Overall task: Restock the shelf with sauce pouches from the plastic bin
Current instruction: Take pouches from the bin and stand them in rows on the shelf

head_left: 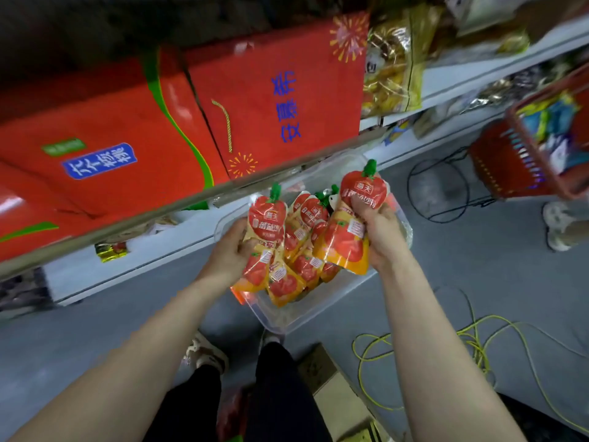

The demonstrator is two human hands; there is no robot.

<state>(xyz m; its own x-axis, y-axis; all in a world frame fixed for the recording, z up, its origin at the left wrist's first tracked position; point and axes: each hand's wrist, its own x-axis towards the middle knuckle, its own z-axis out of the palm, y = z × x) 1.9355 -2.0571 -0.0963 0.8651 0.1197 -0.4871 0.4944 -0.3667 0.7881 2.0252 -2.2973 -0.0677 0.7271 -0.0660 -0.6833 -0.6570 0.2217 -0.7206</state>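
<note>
Stock in both fists: my left hand (230,252) clutches one pouch (266,223), my right hand (382,239) a second pouch (355,221), upright over the plastic bin (307,317) for shelving.

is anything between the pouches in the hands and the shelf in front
Nothing lies between the pouches held in the left hand and right hand and the shelf rail. But red gift boxes fill that level up to its edge, so no free spot shows there.
</note>
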